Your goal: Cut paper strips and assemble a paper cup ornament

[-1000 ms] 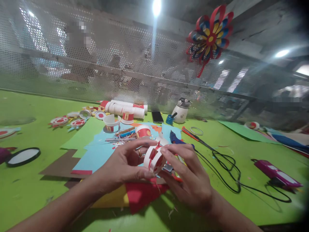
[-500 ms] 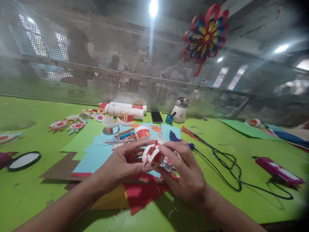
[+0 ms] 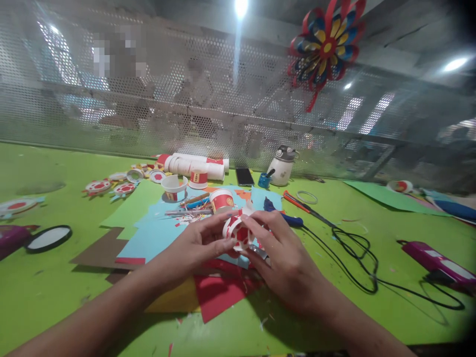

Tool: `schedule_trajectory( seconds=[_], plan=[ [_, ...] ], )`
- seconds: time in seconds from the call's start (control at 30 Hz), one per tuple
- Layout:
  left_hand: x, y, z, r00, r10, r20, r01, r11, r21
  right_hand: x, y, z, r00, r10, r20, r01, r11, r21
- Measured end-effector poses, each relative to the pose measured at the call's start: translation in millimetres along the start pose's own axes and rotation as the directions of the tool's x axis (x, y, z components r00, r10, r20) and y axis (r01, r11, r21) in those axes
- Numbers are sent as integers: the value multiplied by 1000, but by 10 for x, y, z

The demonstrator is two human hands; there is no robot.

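Observation:
Between my two hands is a small round paper-cup piece [image 3: 238, 233], white with red patches on its face and small red bits at its rim. My left hand [image 3: 203, 238] grips its left side, the thumb along the lower edge. On the right side, my right hand [image 3: 280, 248] holds it with fingertips at the top and thumb beneath. Under the hands lie sheets of coloured paper, among them a light blue sheet [image 3: 148, 243] and a red sheet [image 3: 223, 295]. Just behind stands a red and white paper cup [image 3: 222, 201]. A silvery metal thing below the piece is mostly hidden.
A blue-handled glue gun [image 3: 288, 218] and an orange-black tool [image 3: 303, 204] trail black cords to the right. A purple box [image 3: 433, 258] lies farther right. Behind are stacked paper cups [image 3: 197, 167], a phone [image 3: 244, 176], a blue jar [image 3: 264, 180] and a bottle [image 3: 281, 166]. Round turtle-like paper crafts [image 3: 98, 186] lie left.
The paper-cup piece has been turned in my hands, so its red-patched face shows more toward me. Both hands still hold it. The whole view has shifted slightly.

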State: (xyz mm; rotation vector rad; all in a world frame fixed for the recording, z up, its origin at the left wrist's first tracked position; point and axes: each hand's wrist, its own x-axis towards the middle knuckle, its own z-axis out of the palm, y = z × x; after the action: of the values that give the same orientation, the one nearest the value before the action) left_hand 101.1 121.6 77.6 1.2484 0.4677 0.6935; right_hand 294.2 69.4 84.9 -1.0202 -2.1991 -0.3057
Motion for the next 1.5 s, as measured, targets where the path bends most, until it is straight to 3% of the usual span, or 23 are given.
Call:
schedule_trajectory(
  seconds=[0.2,0.33,0.63,0.7,0.8,0.93,1.03,1.2,1.5],
  plan=[
    [4,-81,56,997,-59,-52,55,995,-79,-13,-18,85,996,84,9,-84,996,-4],
    [27,-91,103,988,-83,-132,83,997,-9,-24,-38,133,996,93,9,-93,995,-19],
    [40,-89,157,976,-65,-206,84,993,83,-34,-31,173,997,76,6,-76,995,61],
    [47,-115,145,973,-20,-230,53,989,136,-26,-32,156,996,88,7,-88,992,92],
    [65,-164,109,961,144,-236,-66,948,311,-11,-43,125,996,94,3,-93,986,137],
    [74,-199,55,917,343,-203,-157,778,608,-9,-52,99,994,109,-26,-103,977,187],
    [67,-204,40,910,387,-150,-181,695,696,-12,-48,90,989,125,-81,-106,973,205],
    [47,-210,63,958,272,-89,-136,705,696,13,-38,48,967,194,-165,-157,965,210],
    [25,-192,91,985,158,65,-160,719,677,68,27,-4,944,326,56,-312,821,477]
  ],
)
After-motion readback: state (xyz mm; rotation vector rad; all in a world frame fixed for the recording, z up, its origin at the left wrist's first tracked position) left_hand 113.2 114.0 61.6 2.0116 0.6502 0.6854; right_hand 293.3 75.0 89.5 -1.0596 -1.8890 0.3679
